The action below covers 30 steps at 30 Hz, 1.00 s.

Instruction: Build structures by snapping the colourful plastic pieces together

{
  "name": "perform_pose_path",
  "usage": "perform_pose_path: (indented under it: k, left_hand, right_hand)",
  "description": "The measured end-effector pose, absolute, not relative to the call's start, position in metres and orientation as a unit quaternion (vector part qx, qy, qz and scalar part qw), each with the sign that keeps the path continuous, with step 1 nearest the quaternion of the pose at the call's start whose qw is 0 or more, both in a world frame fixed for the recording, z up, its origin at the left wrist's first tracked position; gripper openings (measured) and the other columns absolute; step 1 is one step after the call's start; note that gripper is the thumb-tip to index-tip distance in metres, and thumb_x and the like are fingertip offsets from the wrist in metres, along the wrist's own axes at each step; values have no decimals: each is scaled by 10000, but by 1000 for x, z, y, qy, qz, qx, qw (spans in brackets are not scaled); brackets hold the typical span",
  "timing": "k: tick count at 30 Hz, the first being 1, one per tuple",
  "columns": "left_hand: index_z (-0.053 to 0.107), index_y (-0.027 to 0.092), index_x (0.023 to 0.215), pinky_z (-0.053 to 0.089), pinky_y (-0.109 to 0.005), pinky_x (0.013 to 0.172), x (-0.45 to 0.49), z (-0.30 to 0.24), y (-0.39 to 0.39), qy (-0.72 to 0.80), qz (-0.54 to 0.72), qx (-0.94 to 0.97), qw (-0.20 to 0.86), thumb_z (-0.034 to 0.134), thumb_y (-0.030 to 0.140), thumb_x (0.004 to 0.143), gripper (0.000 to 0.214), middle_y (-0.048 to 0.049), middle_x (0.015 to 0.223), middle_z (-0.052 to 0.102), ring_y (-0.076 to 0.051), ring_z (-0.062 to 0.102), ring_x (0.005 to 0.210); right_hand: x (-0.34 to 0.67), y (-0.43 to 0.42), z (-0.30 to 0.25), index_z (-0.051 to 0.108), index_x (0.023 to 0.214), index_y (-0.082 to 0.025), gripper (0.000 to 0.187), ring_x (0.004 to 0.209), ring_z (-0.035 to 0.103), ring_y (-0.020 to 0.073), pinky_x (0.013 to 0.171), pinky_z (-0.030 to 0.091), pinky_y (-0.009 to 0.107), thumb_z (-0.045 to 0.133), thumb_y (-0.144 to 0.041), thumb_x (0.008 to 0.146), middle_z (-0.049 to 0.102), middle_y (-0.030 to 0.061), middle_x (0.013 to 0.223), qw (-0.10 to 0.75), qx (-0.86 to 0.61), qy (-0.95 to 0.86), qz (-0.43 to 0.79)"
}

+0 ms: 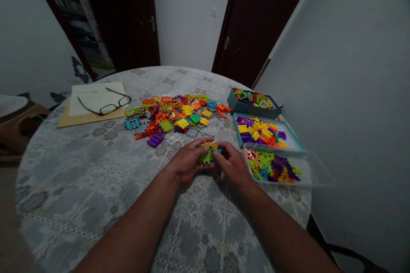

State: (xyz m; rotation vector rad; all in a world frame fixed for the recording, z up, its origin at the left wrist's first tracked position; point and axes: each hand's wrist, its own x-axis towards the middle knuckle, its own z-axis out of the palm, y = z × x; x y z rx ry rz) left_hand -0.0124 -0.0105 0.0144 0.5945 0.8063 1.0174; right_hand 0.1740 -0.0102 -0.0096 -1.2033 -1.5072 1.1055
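Observation:
My left hand (187, 160) and my right hand (232, 164) meet over the middle of the round table (80, 187). Both are closed on a small cluster of joined plastic pieces (207, 152), green with yellow and a bit of blue, held just above the lace cloth. Beyond my hands lies a wide pile of loose coloured building pieces (173, 115), with a purple piece (155, 140) and a white grid piece (174, 138) at its near edge.
Right of my hands stand a clear tray of mixed pieces (275, 167), a teal box of purple and yellow pieces (261, 130) and a teal box lid (253, 102). Black glasses (107, 104) lie on papers at the back left. A wall runs close on the right.

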Motion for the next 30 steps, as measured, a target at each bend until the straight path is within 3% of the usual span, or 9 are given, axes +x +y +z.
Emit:
perform_pose_path:
  k: [5, 9, 15, 24, 27, 30]
  left_hand:
    - [755, 186, 1259, 691, -395, 740, -11, 14, -10, 376, 475, 271, 748, 801, 190, 872, 389, -150, 1128, 737, -236, 734, 922]
    - [766, 177, 1182, 690, -379, 710, -10, 11, -9, 387, 488, 289, 727, 818, 223, 867, 323, -144, 1083, 737, -236, 727, 910]
    - [750, 175, 1248, 676, -346, 614, -12, 14, -7, 403, 477, 303, 720, 807, 227, 857, 399, -146, 1099, 741, -217, 722, 831]
    - [686, 189, 1296, 698, -390, 677, -17, 18, -2, 460, 509, 244, 686, 766, 212, 905, 400, -154, 1128, 765, -218, 766, 828]
    - [683, 169, 1216, 697, -374, 683, -15, 16, -2, 476, 503, 241, 680, 754, 204, 917, 309, -143, 1064, 768, -202, 757, 805]
    - [697, 160, 1190, 683, -334, 641, -13, 16, -2, 485, 501, 258, 669, 758, 207, 917, 284, -123, 994, 762, -187, 741, 735]
  right_hand:
    - [177, -8, -3, 703, 1100, -250, 381, 722, 581, 173, 622, 496, 284, 792, -543, 873, 673, 15, 873, 457, -509, -575, 449]
    - [180, -6, -2, 710, 1153, -271, 357, 762, 591, 184, 669, 506, 301, 763, -522, 904, 664, 16, 882, 443, -511, -606, 418]
    - [176, -10, 5, 703, 1146, -262, 332, 812, 622, 193, 719, 533, 311, 723, -512, 930, 703, 29, 932, 409, -499, -626, 439]
    - [227, 26, 58, 706, 1242, -225, 346, 573, 610, 127, 520, 491, 238, 709, -356, 922, 627, -37, 776, 310, -510, -659, 458]
    - [252, 78, 79, 696, 1208, -211, 358, 556, 637, 130, 531, 552, 246, 723, -225, 852, 649, -34, 755, 355, -540, -614, 453]
    - [273, 138, 98, 648, 1187, -200, 375, 602, 683, 139, 565, 594, 242, 691, -127, 822, 675, -18, 762, 478, -569, -498, 446]
